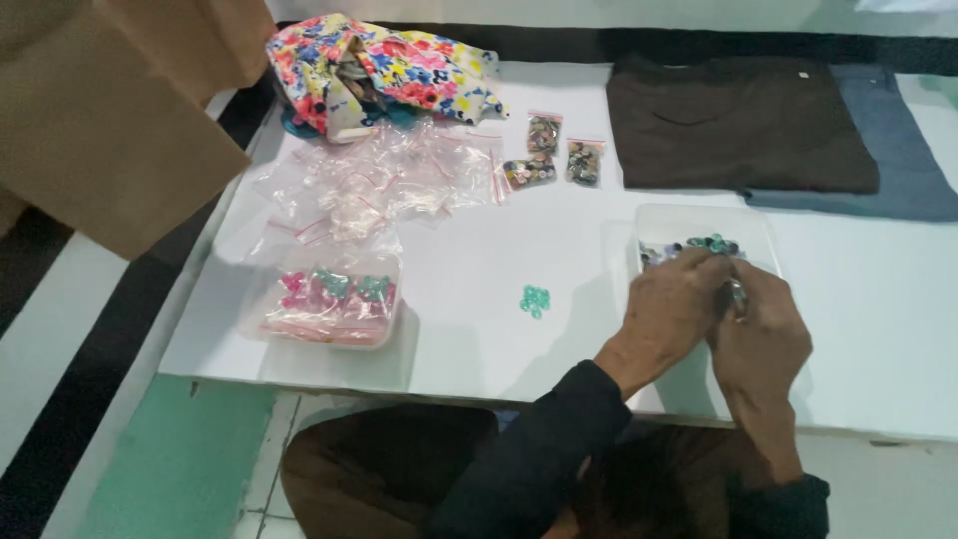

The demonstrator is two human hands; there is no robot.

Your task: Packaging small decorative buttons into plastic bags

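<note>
far left on the bench, near its front-left corner, a clear plastic tub holds small bags of pink and teal buttons. behind it lies a loose heap of empty zip bags, and at the back edge a floral cloth pouch. moving right, three filled button bags sit toward the back, and a small cluster of teal buttons lies bare on the bench, just left of your hands and apart from them.

your left hand and right hand meet near the front edge, right of centre, over the near side of a clear tray of mixed buttons. the buttons lie just beyond your fingertips, toward the back edge. both hands are about equally near the tray; the left one is the nearer to the loose teal cluster.

your left grip is curled, fingertips pressed toward the right hand; what it pinches is hidden. your right grip is closed round something small and shiny, possibly a clear bag, though you cannot tell for sure from here.

further right, at the back-right corner, a folded dark brown shirt lies on a folded blue garment.
</note>
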